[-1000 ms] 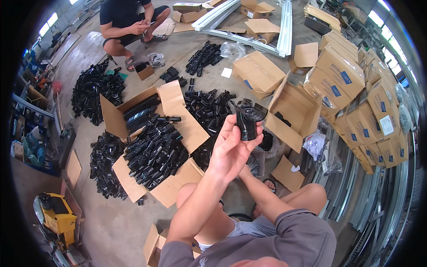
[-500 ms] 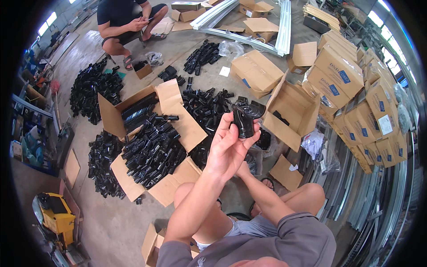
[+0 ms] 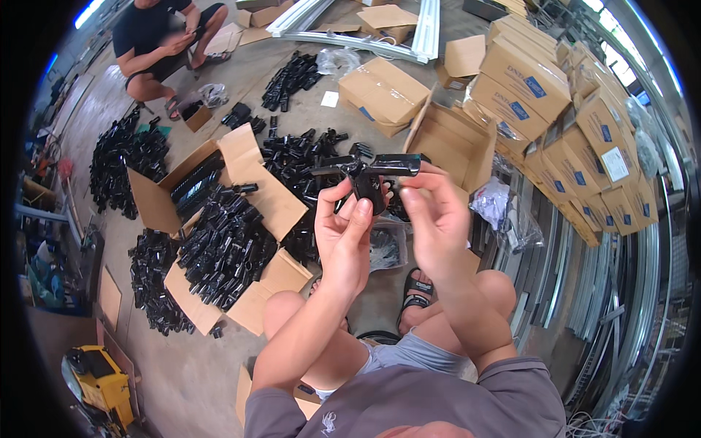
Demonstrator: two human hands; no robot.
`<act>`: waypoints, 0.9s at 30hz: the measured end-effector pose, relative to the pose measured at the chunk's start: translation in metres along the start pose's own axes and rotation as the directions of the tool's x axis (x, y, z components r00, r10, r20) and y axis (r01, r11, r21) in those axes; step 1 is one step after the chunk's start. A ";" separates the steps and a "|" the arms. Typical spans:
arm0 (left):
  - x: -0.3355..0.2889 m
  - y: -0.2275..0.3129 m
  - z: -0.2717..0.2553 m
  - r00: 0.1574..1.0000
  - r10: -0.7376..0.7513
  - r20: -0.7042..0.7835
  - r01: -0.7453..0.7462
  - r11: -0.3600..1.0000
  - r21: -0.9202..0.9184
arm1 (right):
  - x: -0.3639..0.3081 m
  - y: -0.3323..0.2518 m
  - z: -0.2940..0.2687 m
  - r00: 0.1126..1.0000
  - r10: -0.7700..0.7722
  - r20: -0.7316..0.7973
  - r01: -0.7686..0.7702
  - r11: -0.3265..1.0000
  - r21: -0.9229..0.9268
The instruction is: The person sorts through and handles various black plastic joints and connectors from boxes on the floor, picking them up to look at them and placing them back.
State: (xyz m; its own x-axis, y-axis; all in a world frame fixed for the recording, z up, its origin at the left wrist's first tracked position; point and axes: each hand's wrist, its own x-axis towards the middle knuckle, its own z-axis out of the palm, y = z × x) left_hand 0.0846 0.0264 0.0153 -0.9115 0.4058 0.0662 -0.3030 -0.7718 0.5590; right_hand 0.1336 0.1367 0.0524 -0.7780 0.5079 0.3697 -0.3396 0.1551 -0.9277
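Observation:
My left hand [image 3: 345, 244] is closed round the stem of a glossy black T-shaped fitting [image 3: 371, 193], held up in front of me with its two arms pointing left and right. My right hand [image 3: 440, 223] is at the fitting's right arm, thumb and fingertips pinched together close beneath its end. What sits between those fingertips is too small to make out. Under my hands stands a clear plastic-lined container [image 3: 387, 248], partly covered by them. Beyond it lies a pile of similar black fittings [image 3: 303, 157].
An open carton [image 3: 266, 186] overflows with black parts on the left, with another heap [image 3: 128, 164] behind it. An open box [image 3: 456, 142] and stacked cartons [image 3: 526, 77] stand right, above metal profiles [image 3: 577, 292]. Another person [image 3: 157, 51] squats at the far left.
My right hand has risen from low by the container to the fitting. The fitting has been turned in my left hand, its arms now spread sideways. The view has shifted right.

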 end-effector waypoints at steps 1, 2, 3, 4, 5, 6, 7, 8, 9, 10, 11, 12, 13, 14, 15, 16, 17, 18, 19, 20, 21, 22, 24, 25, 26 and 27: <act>-0.002 -0.004 0.005 1.000 0.014 -0.004 -0.014 1.000 -0.007 | -0.002 0.002 -0.001 0.998 0.058 -0.007 -0.058 0.998 0.037; -0.003 -0.009 0.008 1.000 0.006 0.004 -0.006 1.000 -0.009 | -0.004 0.004 -0.001 0.993 0.116 -0.009 -0.115 0.990 0.076; -0.005 -0.016 0.009 1.000 0.025 0.006 -0.025 0.999 0.025 | -0.005 0.006 -0.002 0.991 0.128 -0.040 -0.121 0.983 0.138; -0.006 -0.020 0.010 0.999 0.045 0.006 -0.046 0.997 0.065 | -0.005 0.004 -0.005 0.991 0.128 -0.046 -0.120 0.983 0.142; -0.007 -0.021 0.016 0.999 0.037 0.011 -0.038 0.997 0.068 | -0.005 0.001 -0.009 0.990 0.128 -0.054 -0.118 0.982 0.149; -0.008 -0.023 0.017 0.999 0.037 0.012 -0.038 0.997 0.074 | -0.004 -0.001 -0.012 0.990 0.128 -0.060 -0.117 0.981 0.157; -0.009 -0.027 0.016 0.998 0.049 0.030 -0.052 0.993 0.102 | -0.005 -0.001 -0.016 0.991 0.121 -0.056 -0.113 0.983 0.142; -0.010 -0.029 0.016 0.997 0.061 0.047 -0.067 0.989 0.129 | -0.006 0.000 -0.016 0.990 0.124 -0.060 -0.114 0.983 0.146; -0.010 -0.031 0.015 0.995 0.084 0.058 -0.091 0.986 0.138 | -0.007 0.003 -0.015 0.990 0.125 -0.064 -0.111 0.976 0.188; -0.009 -0.033 0.014 0.995 0.081 0.057 -0.089 0.986 0.144 | -0.007 0.006 -0.015 0.990 0.125 -0.066 -0.107 0.967 0.230; -0.009 -0.034 0.013 0.995 0.086 0.053 -0.093 0.984 0.150 | -0.008 0.008 -0.016 0.989 0.129 -0.068 -0.109 0.966 0.236; -0.009 -0.034 0.013 0.995 0.092 0.049 -0.099 0.983 0.157 | -0.009 0.011 -0.017 0.991 0.116 -0.068 -0.098 0.968 0.230; -0.009 -0.036 0.011 0.995 0.091 0.045 -0.098 0.981 0.167 | -0.010 0.013 -0.017 0.992 0.107 -0.069 -0.089 0.970 0.228; -0.009 -0.039 0.011 0.993 0.107 0.044 -0.114 0.972 0.204 | -0.011 0.014 -0.017 0.991 0.113 -0.068 -0.094 0.967 0.237; -0.009 -0.041 0.010 0.992 0.122 0.044 -0.129 0.962 0.241 | -0.012 0.014 -0.018 0.988 0.127 -0.082 -0.101 0.959 0.263; -0.009 -0.042 0.009 0.992 0.117 0.040 -0.123 0.960 0.252 | -0.014 0.015 -0.018 0.984 0.145 -0.100 -0.110 0.951 0.289; -0.009 -0.044 0.008 0.992 0.121 0.046 -0.129 0.956 0.264 | -0.015 0.016 -0.019 0.983 0.154 -0.104 -0.117 0.947 0.298; -0.009 -0.045 0.008 0.991 0.124 0.052 -0.133 0.952 0.276 | -0.015 0.017 -0.020 0.981 0.159 -0.111 -0.120 0.947 0.298; -0.008 -0.046 0.006 0.992 0.119 0.052 -0.129 0.950 0.284 | -0.016 0.018 -0.021 0.980 0.161 -0.118 -0.120 0.948 0.296; -0.008 -0.048 0.005 0.993 0.109 0.043 -0.117 0.953 0.278 | -0.016 0.021 -0.023 0.978 0.166 -0.123 -0.123 0.945 0.303; -0.007 -0.049 0.004 0.994 0.099 0.036 -0.105 0.956 0.273 | -0.018 0.024 -0.024 0.979 0.158 -0.127 -0.114 0.949 0.295; -0.007 -0.051 0.004 0.995 0.090 0.037 -0.097 0.956 0.278 | -0.019 0.027 -0.026 0.980 0.149 -0.132 -0.107 0.953 0.285; -0.007 -0.054 0.005 0.995 0.084 0.048 -0.094 0.957 0.276 | -0.019 0.031 -0.030 0.978 0.142 -0.152 -0.095 0.956 0.277; -0.007 -0.056 0.005 0.996 0.075 0.049 -0.086 0.956 0.279 | -0.019 0.032 -0.031 0.979 0.127 -0.162 -0.081 0.961 0.264; -0.007 -0.057 0.005 0.996 0.071 0.053 -0.083 0.957 0.279 | -0.019 0.033 -0.032 0.977 0.131 -0.171 -0.082 0.961 0.265; -0.007 -0.058 0.004 0.996 0.068 0.056 -0.081 0.957 0.278 | -0.019 0.032 -0.032 0.975 0.139 -0.174 -0.086 0.955 0.284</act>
State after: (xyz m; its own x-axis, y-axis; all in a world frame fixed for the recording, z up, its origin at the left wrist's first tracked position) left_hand 0.1102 0.0703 -0.0141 -0.9131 0.3792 0.1500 -0.1391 -0.6354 0.7596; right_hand 0.1542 0.1596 0.0137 -0.7141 0.6639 0.2221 -0.4075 -0.1363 -0.9030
